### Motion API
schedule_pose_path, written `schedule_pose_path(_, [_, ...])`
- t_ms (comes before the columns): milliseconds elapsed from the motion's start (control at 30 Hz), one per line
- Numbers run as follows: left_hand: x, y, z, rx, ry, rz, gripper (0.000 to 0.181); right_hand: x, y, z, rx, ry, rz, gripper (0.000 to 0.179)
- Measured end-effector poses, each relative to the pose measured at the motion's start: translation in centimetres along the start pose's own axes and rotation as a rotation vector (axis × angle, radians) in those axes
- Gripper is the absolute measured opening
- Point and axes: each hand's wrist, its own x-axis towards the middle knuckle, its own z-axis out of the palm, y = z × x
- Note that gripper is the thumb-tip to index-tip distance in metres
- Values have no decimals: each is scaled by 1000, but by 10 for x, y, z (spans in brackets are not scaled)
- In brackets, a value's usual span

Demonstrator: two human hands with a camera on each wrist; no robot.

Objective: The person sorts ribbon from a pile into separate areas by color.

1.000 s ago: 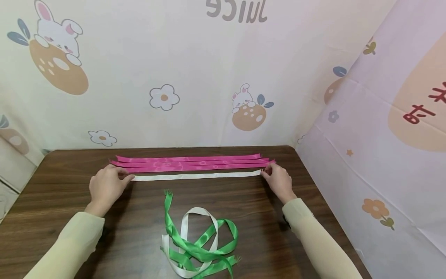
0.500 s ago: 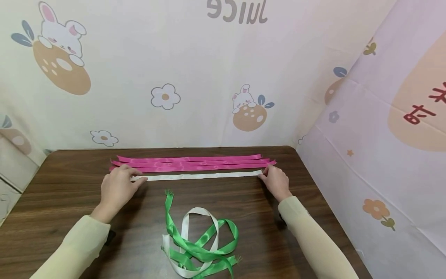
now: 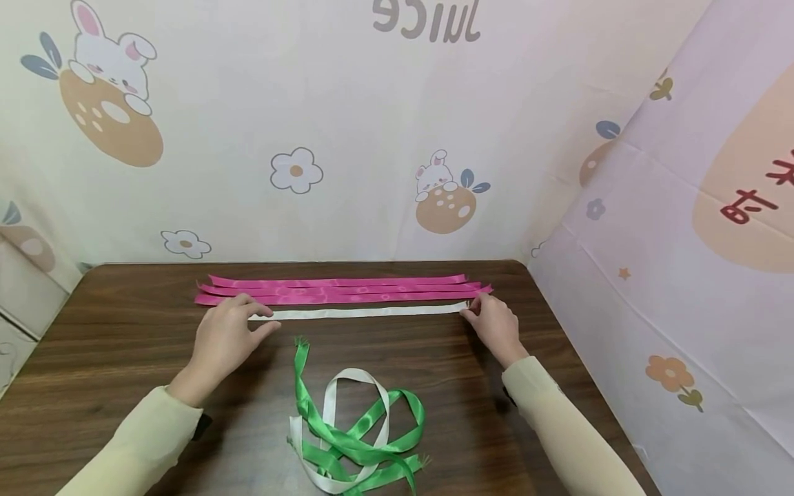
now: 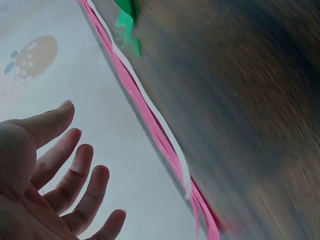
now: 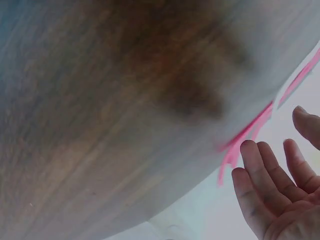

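Observation:
A white ribbon [image 3: 366, 313] lies straight across the table, parallel to several pink ribbons [image 3: 335, 292] just behind it. My left hand [image 3: 226, 337] is over the white ribbon's left end, hiding its tip in the head view. Thumb and fingers of that hand are spread with nothing between them, as the left wrist view shows. At the opposite end, my right hand [image 3: 494, 324] has its fingertips right by the white ribbon's frayed tip. Its thumb and fingers stand apart in the right wrist view, where the pink ribbons [image 5: 260, 121] pass behind them.
Nearer on the brown wooden table [image 3: 471, 413] is a loose tangle of green ribbon [image 3: 362, 451] and white ribbon [image 3: 331, 488]. A printed cloth backdrop [image 3: 360, 103] rises behind the table and along its right side.
My left hand has slid right along the white ribbon from its left end, and its thumb and finger have parted. The right hand has barely shifted.

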Motion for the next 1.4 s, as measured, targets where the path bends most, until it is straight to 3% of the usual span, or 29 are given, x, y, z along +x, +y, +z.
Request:
schedule_pose_path(200, [0,12,2,-9,-20,46,23,-13,-15,-7,23,38,-70,29])
schedule_pose_path(767, [-4,34,18,-118,-140,87,25,-54,-58,-15,107,140,-281,24])
schedule_pose_path(1133, [-11,46,35,-180,-179,135,27,-78,-78,-5,144,135,-324,22])
schedule_pose_path(1400, [-13,50,41,-177,-222,129,28,-91,-86,-2,155,123,-368,22])
